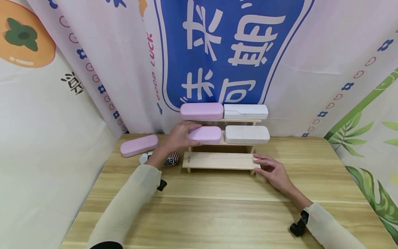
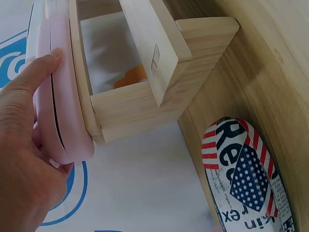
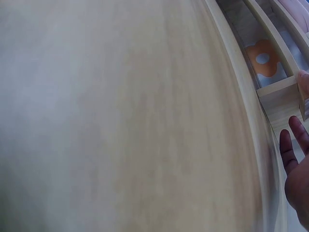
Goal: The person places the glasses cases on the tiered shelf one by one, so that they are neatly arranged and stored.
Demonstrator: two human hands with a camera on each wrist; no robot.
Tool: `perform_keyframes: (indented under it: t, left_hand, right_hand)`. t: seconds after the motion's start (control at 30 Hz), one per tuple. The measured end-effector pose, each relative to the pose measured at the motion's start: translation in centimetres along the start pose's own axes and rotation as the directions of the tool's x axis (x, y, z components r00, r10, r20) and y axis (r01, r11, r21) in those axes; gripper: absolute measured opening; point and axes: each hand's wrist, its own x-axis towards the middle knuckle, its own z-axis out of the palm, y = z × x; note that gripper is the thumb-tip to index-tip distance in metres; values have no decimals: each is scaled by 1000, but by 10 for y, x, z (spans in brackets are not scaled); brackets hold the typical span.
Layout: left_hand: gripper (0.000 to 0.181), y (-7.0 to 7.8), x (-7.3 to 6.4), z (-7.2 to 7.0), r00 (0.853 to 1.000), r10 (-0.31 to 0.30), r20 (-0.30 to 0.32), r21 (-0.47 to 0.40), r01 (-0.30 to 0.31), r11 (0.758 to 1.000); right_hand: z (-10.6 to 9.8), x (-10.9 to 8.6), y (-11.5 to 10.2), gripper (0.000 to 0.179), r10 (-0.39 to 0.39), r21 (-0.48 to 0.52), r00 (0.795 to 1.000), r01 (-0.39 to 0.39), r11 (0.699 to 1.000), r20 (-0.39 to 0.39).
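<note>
A three-tier wooden display stand point(image 1: 222, 160) stands at the back of the table. My left hand point(image 1: 181, 136) grips the left end of a pink glasses case point(image 1: 209, 135) on its middle tier; in the left wrist view the thumb presses along the seam of the pink glasses case point(image 2: 67, 92). My right hand point(image 1: 273, 172) holds the right end of the lowest tier, with fingers at the back and thumb at the front edge. In the right wrist view, two fingers point(image 3: 288, 150) of it stretch out beside the stand's end. A white glasses case point(image 1: 247, 135) sits beside the pink one.
The top tier carries another pink glasses case point(image 1: 202, 111) and a white one point(image 1: 245, 112). Left of the stand lie a third pink case point(image 1: 139, 145) and a flag-print case point(image 2: 246, 179), partly behind my left forearm in the head view. A printed curtain point(image 1: 289, 114) hangs behind the table.
</note>
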Motion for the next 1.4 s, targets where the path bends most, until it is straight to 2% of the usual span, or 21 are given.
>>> perform_keyframes:
  t: [0.1,0.23,0.67,1.4]
  left_hand:
    - [76,2,2,3,1000,14,-15,22,-13,1000]
    - [75,5,3,6,1000,15,-26,7,-15,1000]
    - [73,6,6,10,1000,10,-27,11,-10,1000]
    - [71,5,5,7,998,57,-39,63,-55,996]
  right_hand:
    - [0,0,0,29,4,1,1000,-4,1000,1]
    - [-1,0,0,30,3,-9,1000,-3,1000,2]
    - [-1,-1,0,30,0,3,1000,0,1000,-1]
    - [-1,0,0,31,4,15,1000,-4,1000,6]
